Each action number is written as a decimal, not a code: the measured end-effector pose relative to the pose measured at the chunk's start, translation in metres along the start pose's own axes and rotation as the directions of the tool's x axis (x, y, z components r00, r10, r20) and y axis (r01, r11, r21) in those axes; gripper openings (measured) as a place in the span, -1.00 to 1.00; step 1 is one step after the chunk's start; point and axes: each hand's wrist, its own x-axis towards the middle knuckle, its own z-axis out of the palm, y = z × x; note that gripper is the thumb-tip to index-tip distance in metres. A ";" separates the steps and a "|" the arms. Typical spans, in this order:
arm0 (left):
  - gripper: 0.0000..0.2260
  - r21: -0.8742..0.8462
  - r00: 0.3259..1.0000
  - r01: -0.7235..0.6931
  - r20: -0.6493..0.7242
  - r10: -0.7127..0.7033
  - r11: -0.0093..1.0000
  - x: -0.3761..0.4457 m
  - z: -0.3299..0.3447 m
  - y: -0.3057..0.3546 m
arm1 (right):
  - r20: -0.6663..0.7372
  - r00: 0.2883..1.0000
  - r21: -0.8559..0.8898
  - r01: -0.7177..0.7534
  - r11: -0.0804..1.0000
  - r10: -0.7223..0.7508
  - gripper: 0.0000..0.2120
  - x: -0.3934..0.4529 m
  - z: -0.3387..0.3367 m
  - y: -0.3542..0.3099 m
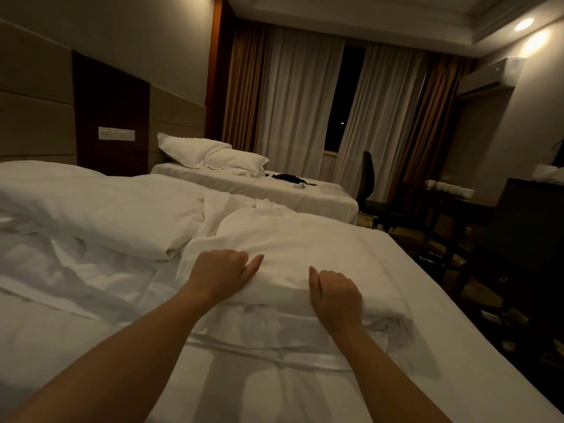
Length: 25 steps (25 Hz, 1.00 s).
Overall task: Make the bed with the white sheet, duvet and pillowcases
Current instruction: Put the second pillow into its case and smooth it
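Both hands gripped the near edge of a white pillow (293,245) lying mid-bed: left hand (221,274) and right hand (335,296), fingers curled into the fabric. A bunched duvet (100,215) lay just left.

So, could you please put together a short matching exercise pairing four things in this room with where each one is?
Things:
1. left hand
2. two pillows
3. office chair
4. air conditioner

Places:
A. high on the right wall
B. head of the far bed
C. gripping the folded white bedding on the near bed
D. on the floor between the far bed and the desk

Pairs: 1-C, 2-B, 3-D, 4-A
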 end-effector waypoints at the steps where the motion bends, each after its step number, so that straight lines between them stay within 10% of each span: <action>1: -0.47 -0.026 0.998 0.055 0.014 -0.054 0.998 -0.007 -0.001 0.002 | 0.009 1.000 0.009 0.005 1.000 -0.005 -0.54 -0.005 -0.001 -0.001; 8: -0.36 -0.194 0.735 0.677 0.236 -0.636 0.710 -0.063 -0.025 0.039 | 0.017 1.000 -0.075 0.010 0.997 -0.009 -0.52 -0.020 -0.002 -0.002; 12: -0.33 -0.463 0.360 0.881 0.523 -0.772 0.097 -0.070 -0.032 0.056 | -0.023 1.000 -0.074 -0.021 0.997 0.019 -0.52 -0.019 -0.002 -0.005; 17: 0.06 -0.615 0.043 0.571 0.684 -0.728 -0.544 -0.015 -0.037 0.066 | -0.028 0.999 -0.053 -0.021 0.998 0.020 -0.47 -0.016 -0.005 -0.006; 21: 0.11 -0.533 -0.113 0.627 0.660 -0.743 -0.568 0.010 -0.036 0.071 | 0.018 1.000 0.009 -0.019 1.000 0.019 -0.40 -0.021 -0.009 -0.025; 25: -0.20 -0.601 -0.049 0.647 0.582 -0.812 -0.470 0.015 -0.028 0.068 | 0.461 0.866 0.188 -0.311 0.932 0.196 -0.16 -0.027 -0.019 -0.082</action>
